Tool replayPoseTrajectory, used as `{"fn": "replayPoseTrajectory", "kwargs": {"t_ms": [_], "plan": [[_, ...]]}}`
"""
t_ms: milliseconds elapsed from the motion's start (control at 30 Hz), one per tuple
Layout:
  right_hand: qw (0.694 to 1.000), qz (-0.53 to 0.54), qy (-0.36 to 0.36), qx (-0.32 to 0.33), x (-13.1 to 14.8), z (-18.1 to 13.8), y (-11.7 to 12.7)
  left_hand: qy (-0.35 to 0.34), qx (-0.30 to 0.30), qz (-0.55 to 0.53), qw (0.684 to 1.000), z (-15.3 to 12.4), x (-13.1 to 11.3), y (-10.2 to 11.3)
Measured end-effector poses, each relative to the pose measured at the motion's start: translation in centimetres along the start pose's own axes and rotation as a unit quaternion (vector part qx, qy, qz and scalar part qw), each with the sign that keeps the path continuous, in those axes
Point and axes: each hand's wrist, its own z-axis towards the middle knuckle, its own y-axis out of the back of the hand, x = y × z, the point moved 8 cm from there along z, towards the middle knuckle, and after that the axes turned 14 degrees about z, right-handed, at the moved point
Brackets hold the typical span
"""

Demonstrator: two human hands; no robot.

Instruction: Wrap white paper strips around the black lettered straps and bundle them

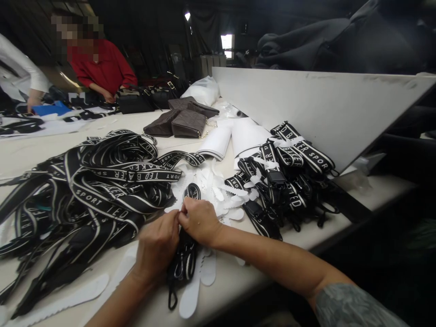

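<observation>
A folded black strap (185,260) with pale stripes lies upright in front of me, its looped end (192,191) showing above my fingers and a small black cord loop below. My right hand (200,221) is closed over the middle of this strap, fingers curled. Against its fingertips, my left hand (158,245) is closed in a pinch on the strap's left side. What its fingertips hold is hidden. Several white strips with serrated edges (213,186) lie under and behind the strap, and a longer white strip (190,293) lies below it.
On the left spreads a tangled heap of lettered black straps (102,195). Bundled straps with white bands (282,177) are piled on the right. Behind are brown quilted bags (187,120), white sheets (218,138) and a leaning white board (306,113). A person in red (102,68) stands across the table.
</observation>
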Motion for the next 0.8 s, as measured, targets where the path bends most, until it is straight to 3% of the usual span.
{"fn": "replayPoseTrajectory", "kwargs": {"t_ms": [200, 367, 467, 533, 667, 800], "plan": [[0.999, 0.035, 0.014, 0.036, 0.0, 1.0, 0.6, 0.122, 0.030, -0.054, 0.991, 0.6, 1.5, 0.6], [0.999, -0.001, 0.043, 0.010, 0.4, 0.7, 0.2, 0.112, 0.041, -0.053, 0.991, 0.4, 1.1, -0.1], [0.998, -0.012, 0.054, -0.002, 0.4, 0.3, -0.1, 0.148, 0.056, -0.109, 0.981, -0.1, 1.5, -1.0], [0.998, -0.015, 0.055, -0.014, 0.2, 0.2, 0.1, 0.207, 0.090, -0.184, 0.957, -0.4, 2.3, -1.8], [0.997, -0.013, 0.069, -0.037, 0.3, 0.3, 0.7, 0.352, 0.148, -0.335, 0.861, -1.0, 4.1, -3.1], [0.994, -0.006, 0.100, -0.053, 0.8, 0.2, 0.7, 0.412, 0.187, -0.426, 0.783, -1.0, 4.8, -4.0]]}}
